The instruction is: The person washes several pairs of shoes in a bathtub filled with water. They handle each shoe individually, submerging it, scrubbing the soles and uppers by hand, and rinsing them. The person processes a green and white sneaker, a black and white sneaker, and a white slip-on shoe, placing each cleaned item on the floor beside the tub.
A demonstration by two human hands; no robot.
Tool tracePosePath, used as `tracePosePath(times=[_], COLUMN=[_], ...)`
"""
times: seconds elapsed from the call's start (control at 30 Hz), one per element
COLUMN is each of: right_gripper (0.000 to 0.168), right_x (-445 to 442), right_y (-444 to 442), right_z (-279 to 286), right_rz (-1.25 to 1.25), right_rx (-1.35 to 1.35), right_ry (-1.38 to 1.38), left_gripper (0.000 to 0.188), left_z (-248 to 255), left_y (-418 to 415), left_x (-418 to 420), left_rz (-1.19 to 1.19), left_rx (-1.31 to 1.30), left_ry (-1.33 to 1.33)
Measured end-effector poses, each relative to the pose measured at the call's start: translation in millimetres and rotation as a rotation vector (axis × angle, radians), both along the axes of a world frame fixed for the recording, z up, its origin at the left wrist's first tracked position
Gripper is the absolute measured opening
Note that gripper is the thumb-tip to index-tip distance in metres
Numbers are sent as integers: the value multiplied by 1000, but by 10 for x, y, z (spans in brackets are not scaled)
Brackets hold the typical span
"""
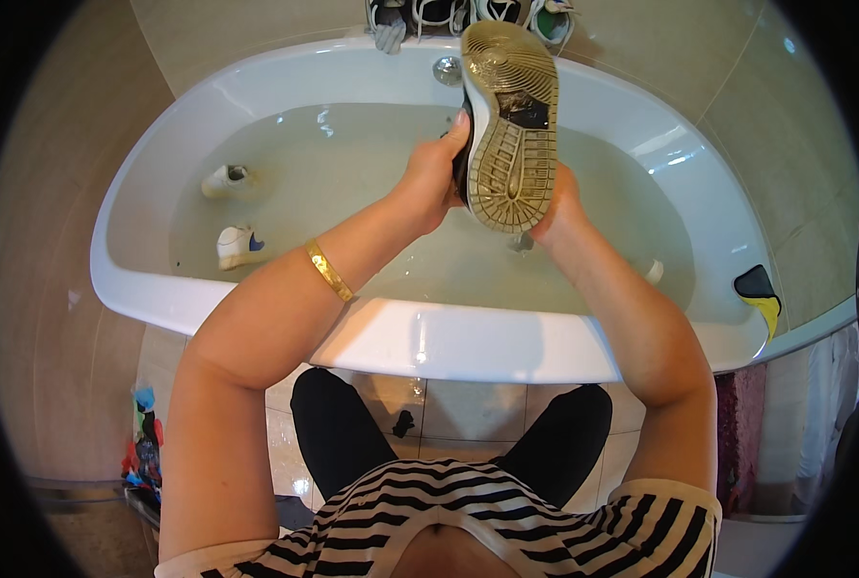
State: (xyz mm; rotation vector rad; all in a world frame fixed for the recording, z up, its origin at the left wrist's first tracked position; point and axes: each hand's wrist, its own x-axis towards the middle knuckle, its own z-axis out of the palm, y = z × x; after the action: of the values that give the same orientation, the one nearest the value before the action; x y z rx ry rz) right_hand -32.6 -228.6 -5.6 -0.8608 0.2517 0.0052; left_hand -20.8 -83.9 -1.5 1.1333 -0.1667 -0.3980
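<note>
Both hands hold a sneaker [512,152] above the cloudy water of a white bathtub [444,339], its wet, tan rubber sole facing me and its toe pointing away. My left hand [436,170] grips the shoe's left side, with the thumb along the white midsole. My right hand [559,202] supports it near the heel from the right; its fingers are hidden behind the sole. At the tub's left, two light-coloured shoes lie partly under water: one [225,181] farther off, the other [238,247], with a blue patch, closer to me.
Several sneakers [498,14] and a grey glove [389,36] sit at the tub's far edge, near a round metal fitting [446,71]. A black and yellow cloth [759,292] hangs over the right rim. Something pale [654,272] shows in the water at right.
</note>
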Motion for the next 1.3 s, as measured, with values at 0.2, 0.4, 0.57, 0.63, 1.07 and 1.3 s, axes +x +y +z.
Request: tracePosePath(times=[0.2,0.4,0.57,0.63,1.07,1.3], right_gripper=[48,56,47,38,35,33], right_x=[57,-132,-217,-230,-128,-594], right_y=[-96,-291,-322,-395,-608,-263], right_z=[-1,267,287,382,508,507], right_rz=[2,482,635,349,611,511], right_rx=[-229,198,338,-69,-245,-237], right_ry=[-74,-300,-134,-128,-198,-101], left_gripper=[52,45,75,77,40,41], left_z=[86,128,162,171,265,8], left_y=[49,386,352,289,194,109], left_x=[-26,165,105,76,108,152], left_rz=[-121,-363,-467,-512,-310,-349], left_rx=[-199,-605,-430,-343,-252,-210], left_ry=[-25,41,-203,-342,-257,-159])
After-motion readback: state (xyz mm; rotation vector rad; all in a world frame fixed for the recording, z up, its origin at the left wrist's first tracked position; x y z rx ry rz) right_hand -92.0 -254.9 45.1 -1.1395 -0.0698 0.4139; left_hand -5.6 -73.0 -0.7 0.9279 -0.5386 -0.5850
